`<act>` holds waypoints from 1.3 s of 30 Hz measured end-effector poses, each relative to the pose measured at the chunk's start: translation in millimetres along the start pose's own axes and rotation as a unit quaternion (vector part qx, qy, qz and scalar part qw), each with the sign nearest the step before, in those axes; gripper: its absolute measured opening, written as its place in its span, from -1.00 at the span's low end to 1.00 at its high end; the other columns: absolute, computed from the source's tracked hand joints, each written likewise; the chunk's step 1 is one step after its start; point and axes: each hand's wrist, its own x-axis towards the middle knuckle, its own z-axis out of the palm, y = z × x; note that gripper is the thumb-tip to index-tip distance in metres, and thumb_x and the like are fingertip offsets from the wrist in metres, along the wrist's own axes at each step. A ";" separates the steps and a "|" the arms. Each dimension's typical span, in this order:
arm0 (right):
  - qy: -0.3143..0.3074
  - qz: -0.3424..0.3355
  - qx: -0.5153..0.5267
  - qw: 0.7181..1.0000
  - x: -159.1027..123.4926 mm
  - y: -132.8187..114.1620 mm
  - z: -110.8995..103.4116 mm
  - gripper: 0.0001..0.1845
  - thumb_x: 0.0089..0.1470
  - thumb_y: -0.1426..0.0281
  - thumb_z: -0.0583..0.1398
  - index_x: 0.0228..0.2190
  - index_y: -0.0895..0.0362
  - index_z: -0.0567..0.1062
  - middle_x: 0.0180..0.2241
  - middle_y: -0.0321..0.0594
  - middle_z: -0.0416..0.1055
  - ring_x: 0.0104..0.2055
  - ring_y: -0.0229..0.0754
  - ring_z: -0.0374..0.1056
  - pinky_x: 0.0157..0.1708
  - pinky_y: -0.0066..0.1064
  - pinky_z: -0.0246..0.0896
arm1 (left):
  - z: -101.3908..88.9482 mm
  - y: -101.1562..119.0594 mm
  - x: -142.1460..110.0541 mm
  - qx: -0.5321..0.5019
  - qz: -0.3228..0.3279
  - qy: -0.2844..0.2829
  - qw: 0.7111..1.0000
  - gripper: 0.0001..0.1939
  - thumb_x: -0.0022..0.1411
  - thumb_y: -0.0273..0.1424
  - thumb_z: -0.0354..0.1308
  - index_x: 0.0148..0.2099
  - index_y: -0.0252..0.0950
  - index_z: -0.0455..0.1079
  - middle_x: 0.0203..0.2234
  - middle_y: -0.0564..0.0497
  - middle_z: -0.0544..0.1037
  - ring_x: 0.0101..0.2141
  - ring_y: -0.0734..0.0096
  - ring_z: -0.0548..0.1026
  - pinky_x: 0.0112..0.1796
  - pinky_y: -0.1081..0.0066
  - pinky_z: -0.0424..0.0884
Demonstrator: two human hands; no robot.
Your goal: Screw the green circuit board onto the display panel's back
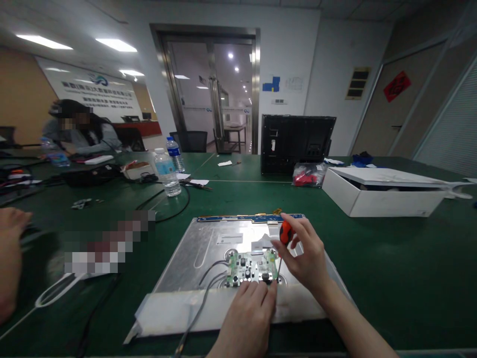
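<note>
My right hand [307, 253] grips a screwdriver [286, 232] by its red and black handle. The thin shaft slants down to the lower right corner of a green circuit board [248, 266]. Curled fingers of my left hand [250, 311] press on the board's lower edge, close to the screwdriver's tip; what lies under the fingertips is hidden. The board sits on the silver metal back of a display panel [190, 248], which lies flat on the table. A narrow blue board [231, 219] runs along the panel's far edge. Grey cables [206, 301] come off the green board's left side.
Another person's hand [11, 258] reaches in at the left edge. Two water bottles [167, 174] stand beyond the panel's left. A black monitor housing [298, 141] stands at the back, beside a plastic bag [308, 175] and a white box [387, 194]. A person [84, 124] sits far left.
</note>
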 end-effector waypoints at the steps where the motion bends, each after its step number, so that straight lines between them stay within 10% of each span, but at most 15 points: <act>1: 0.000 0.001 -0.004 1.000 0.1 0.0 0.5 -0.54 0.16 0.39 0.21 0.09 0.09 0.31 -0.34 -0.25 0.36 -0.49 -0.31 0.26 -0.57 -0.52 0.28 | 1.0 -0.3 -0.1 0.001 0.001 0.004 1.000 -0.53 0.21 -0.63 0.02 0.17 -0.38 0.29 -0.26 -0.12 0.52 -0.25 0.19 0.46 -0.16 0.20 0.42; 39: 0.015 0.034 0.019 0.999 -3.3 1.6 0.2 -0.59 0.17 0.45 0.12 0.06 0.09 0.27 -0.37 -0.29 0.43 -0.54 -0.31 0.29 -0.56 -0.47 0.30 | 2.2 -1.5 -2.1 0.002 0.014 0.051 0.999 -0.53 0.20 -0.65 -0.05 0.15 -0.38 0.26 -0.32 -0.09 0.48 -0.27 0.22 0.43 -0.19 0.24 0.39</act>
